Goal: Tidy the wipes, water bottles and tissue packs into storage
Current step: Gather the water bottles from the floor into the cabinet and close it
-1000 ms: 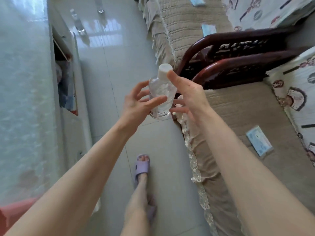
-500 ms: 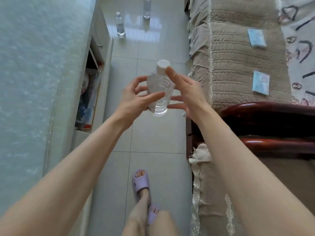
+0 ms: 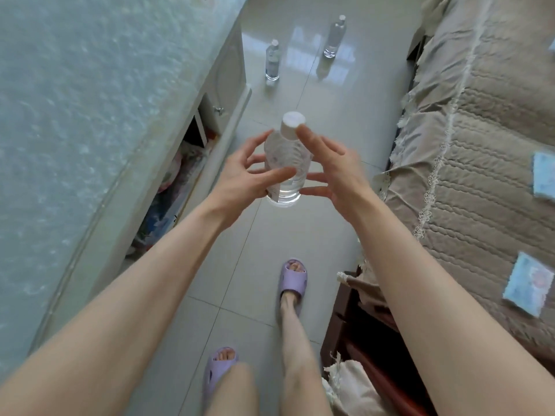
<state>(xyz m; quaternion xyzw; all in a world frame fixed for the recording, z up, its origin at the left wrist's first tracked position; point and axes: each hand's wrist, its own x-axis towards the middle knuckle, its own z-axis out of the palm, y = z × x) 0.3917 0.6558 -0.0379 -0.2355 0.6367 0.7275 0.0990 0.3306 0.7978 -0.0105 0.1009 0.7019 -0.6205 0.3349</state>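
Observation:
A clear water bottle [image 3: 286, 163] with a white cap is held upright in front of me, above the tiled floor. My left hand [image 3: 240, 178] grips its body, thumb across the front and fingers curled behind. My right hand [image 3: 333, 172] touches the bottle's right side with straight, spread fingers, its thumb beside the cap. Two more water bottles [image 3: 272, 60] [image 3: 335, 37] stand on the floor further ahead. Two light blue tissue packs [image 3: 528, 285] [image 3: 544, 176] lie on the beige sofa cover at the right.
A pale cabinet [image 3: 228, 94] runs along the left, with an open compartment [image 3: 177, 190] holding colourful packs. The quilted sofa [image 3: 468, 151] with a dark wooden arm [image 3: 363, 331] borders the right. My feet in purple slippers [image 3: 292, 280] stand on the floor between them.
The view has swung along the aisle, and the two floor bottles and the cabinet opening now appear closer. Both hands stay on the bottle in much the same way.

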